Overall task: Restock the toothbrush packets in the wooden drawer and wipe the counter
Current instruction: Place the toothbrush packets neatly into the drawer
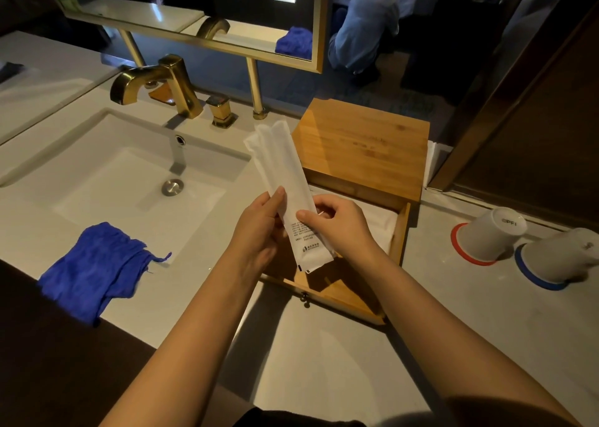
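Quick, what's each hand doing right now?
Left hand: pinching the white toothbrush packets.
Right hand: holding the same packets, above the open wooden drawer.

Both bare forearms reach forward and converge. Left hand (259, 232) and right hand (342, 229) each pinch the long white paper packets (282, 167), thumbs on front, fingers curled behind.

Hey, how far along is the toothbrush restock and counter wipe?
Done: the drawer is pulled open. In hand: the left hand and right hand hold white packets above it, not yet laid inside. Left: placing them and wiping the counter; the blue cloth lies untouched by the sink.
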`<state>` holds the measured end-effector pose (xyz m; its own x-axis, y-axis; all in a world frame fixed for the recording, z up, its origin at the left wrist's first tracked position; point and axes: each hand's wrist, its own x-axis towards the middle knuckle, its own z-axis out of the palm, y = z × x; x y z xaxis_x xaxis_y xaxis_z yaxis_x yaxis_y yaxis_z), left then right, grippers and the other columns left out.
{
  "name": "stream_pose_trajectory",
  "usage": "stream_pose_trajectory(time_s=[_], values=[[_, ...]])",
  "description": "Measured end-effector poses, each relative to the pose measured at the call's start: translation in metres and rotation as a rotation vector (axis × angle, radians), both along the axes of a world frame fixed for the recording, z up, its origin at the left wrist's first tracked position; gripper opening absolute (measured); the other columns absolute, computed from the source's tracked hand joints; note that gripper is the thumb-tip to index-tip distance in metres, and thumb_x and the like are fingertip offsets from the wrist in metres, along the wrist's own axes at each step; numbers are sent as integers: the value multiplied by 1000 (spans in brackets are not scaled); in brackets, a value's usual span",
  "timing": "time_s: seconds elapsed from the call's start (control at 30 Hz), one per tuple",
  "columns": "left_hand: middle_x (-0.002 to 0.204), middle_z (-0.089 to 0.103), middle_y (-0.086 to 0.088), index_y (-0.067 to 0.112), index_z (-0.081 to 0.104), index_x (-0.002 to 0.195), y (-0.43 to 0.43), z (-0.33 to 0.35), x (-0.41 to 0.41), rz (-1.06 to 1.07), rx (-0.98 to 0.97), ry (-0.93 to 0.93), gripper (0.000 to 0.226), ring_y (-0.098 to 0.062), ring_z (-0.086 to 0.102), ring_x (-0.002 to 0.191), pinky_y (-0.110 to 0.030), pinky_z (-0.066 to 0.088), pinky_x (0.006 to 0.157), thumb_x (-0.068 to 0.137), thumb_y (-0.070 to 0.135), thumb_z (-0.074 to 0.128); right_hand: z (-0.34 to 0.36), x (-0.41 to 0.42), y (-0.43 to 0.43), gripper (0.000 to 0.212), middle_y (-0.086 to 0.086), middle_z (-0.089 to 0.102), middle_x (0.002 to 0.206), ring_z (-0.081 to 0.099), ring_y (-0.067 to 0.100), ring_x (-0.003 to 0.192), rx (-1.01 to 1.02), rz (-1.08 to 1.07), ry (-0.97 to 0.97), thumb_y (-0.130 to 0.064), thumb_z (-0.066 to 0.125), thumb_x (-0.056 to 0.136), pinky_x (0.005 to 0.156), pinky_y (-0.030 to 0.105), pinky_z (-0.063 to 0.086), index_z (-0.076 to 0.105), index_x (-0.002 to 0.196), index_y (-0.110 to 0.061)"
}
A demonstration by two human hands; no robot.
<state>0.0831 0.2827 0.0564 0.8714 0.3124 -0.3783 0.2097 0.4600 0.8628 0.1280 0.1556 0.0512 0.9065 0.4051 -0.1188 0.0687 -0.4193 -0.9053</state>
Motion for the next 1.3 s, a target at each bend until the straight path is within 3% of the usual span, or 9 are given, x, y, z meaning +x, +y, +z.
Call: stream_pose_trajectory(time_s=[0.27,0.37,0.47,0.57,0.63,0.73,0.87,1.07,1.3], values=[[82,72,1,18,64,91,2,-3,-4,34,110,5,15,-14,71,78,-31,60,68,91,29,53,-1,4,2,14,-11,62,85,63,5,77,61,-79,-49,-27,68,81,61,23,52,55,85,-26],[73,74,5,18,65,92,6,-5,-9,59,137,54,13,-12,72,73,-29,57,60,90,26,55,0,11,-2,13,2,62,95,65,14,82,59,-128,-25,-19,58,87,66,35,58,46,86,-22],[69,73,4,20,64,90,12,-5,-12,112,111,91,12,-12,72,68,-27,56,51,91,26,53,4,17,-6,11,15,60,109,69,18,83,212,-124,200,-6,45,92,69,39,60,40,100,-11],[70,71,2,20,63,88,19,-3,-15,152,70,98,12,-13,71,70,-30,56,58,92,24,52,4,20,-12,8,14,61,101,64,19,75,164,-34,234,-9,48,92,61,30,55,42,97,-12],[65,72,2,17,62,88,25,0,-16,166,5,72,12,-11,72,67,-29,58,56,92,20,51,1,20,-17,15,4,58,91,54,14,73,-14,36,117,-26,54,90,59,26,45,48,91,-13],[64,74,1,13,61,91,36,4,-17,202,-81,43,12,-11,72,68,-27,59,57,94,16,49,-2,19,-22,31,-4,53,83,48,11,70,-62,73,55,-46,47,91,56,22,37,53,92,-15],[66,75,-2,13,59,93,47,6,-19,268,-175,33,9,-13,73,71,-34,58,68,92,13,50,-12,18,-34,14,-10,49,90,48,6,81,-135,45,-72,-31,49,93,61,20,39,46,101,-21],[69,75,-4,12,60,94,48,6,-19,290,-229,40,7,-16,73,74,-38,58,75,90,12,54,-23,9,-47,23,-4,48,104,48,6,84,-263,227,-36,-22,53,89,62,17,39,44,109,-28],[64,74,-2,14,59,92,42,8,-18,271,-181,56,7,-15,73,70,-39,56,76,91,14,52,-26,6,-43,23,-1,48,105,49,13,87,-274,100,-104,-16,52,89,60,17,40,45,111,-20]])
